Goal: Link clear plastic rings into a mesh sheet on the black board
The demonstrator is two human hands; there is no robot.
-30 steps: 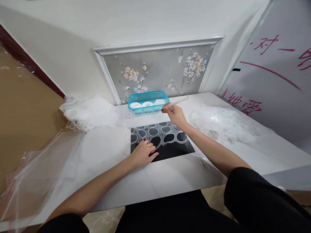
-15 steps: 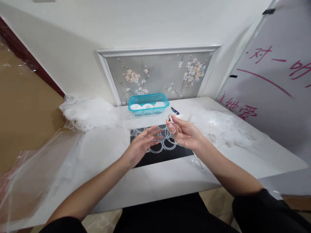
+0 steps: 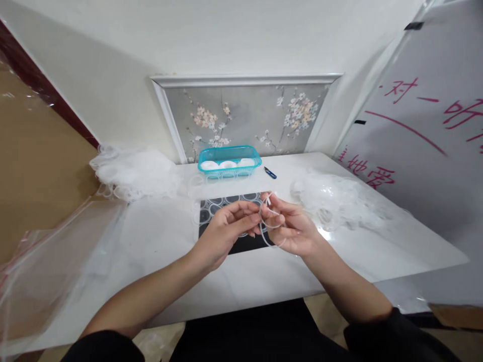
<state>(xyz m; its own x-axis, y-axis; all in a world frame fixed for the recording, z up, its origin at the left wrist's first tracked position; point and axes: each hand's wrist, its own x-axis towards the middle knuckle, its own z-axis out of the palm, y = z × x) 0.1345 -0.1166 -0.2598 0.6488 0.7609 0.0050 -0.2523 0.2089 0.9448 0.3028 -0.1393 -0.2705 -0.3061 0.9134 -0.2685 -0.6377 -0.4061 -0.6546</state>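
My right hand (image 3: 292, 223) is closed around thin translucent white rings (image 3: 272, 245), which loop over its fingers and hang below them. From the left, my left hand (image 3: 230, 226) meets them, thumb and forefinger pinched at the edge of a ring. Both hands are above a black mat (image 3: 245, 245), where several similar rings (image 3: 216, 200) lie in rows on its far part. My hands hide much of the mat and the exact place of the left pinch.
Behind the mat stands a blue plastic basket (image 3: 230, 172) with white rolls inside. Blue-handled thread snips (image 3: 270, 173) lie to its right. Heaps of translucent rings rest at left (image 3: 139, 173) and right (image 3: 339, 201). Clear plastic bags (image 3: 64, 271) cover the left table edge.
My left hand has moved right and gone from spread fingers to a pinch at the rings. My right hand has lowered slightly, still holding the rings.
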